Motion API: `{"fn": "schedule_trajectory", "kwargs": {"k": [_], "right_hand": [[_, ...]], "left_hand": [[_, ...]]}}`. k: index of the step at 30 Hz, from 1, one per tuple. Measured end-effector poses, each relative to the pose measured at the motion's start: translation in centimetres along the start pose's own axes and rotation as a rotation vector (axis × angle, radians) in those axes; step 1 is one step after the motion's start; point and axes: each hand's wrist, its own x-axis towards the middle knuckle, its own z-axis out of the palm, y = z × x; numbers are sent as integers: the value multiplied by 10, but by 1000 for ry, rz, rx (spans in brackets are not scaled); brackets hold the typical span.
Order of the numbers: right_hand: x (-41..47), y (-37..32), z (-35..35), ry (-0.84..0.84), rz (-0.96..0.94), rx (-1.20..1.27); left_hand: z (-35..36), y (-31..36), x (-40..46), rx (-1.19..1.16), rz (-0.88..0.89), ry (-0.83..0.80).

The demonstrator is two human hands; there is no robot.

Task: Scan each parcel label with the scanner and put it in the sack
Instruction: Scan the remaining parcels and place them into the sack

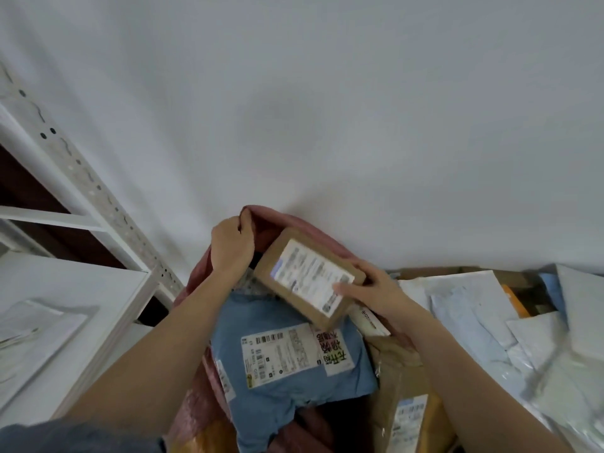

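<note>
Gripping the far rim of the pink sack [295, 227], the left hand [230, 246] has its fingers curled tightly over the fabric edge and holds the mouth open. The right hand [376, 292] holds a small cardboard parcel [310, 277] over that mouth: the thumb lies flat across the near right part of its white shipping label [313, 276], while the remaining fingers wrap under the box's right side and cannot be seen. The parcel sits between the two hands, its far left corner just beside the left wrist.

Print on the label is blurred and unreadable. Below the parcel, a blue poly mailer [287, 364] with its own barcode label lies in the sack, partly covered by the box and crossed by the left forearm. A brown taped parcel [402, 400] to its right is cut off by the bottom edge and overlapped by the right forearm. The sack's lower body is largely hidden beneath these items.

The cardboard parcel faces label-up, tilted, its long axis running from upper left near the sack rim to lower right toward the person.

White and pale blue mailers [483, 315] are heaped at right, their outer part smeared by blur. A white metal shelving unit [98, 191] stands at left.
</note>
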Motion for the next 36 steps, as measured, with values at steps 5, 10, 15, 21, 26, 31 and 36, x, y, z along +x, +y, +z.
{"fn": "schedule_trajectory", "kwargs": {"k": [5,10,15,21,26,31,36], "right_hand": [[17,9,17,261,-146,-377],[11,14,9,208,-36,-195],[-10,31,-34,35,354,-767],[-41,60,-48,-42,599,-720],[-52,46,-48,71,607,-544],[-53,-9,-43,212,509,-647],[-57,-71,-19,318,232,-849]], "left_hand": [[4,-10,-11,-16,90,-158],[-2,-25,-20,129,112,-356],[-1,-25,-36,512,-44,-445],[0,-23,-55,558,-181,-402],[-14,-33,-65,500,-415,-358],[-30,-52,-62,547,-471,-370],[-46,-50,-68,506,-412,-232]]}}
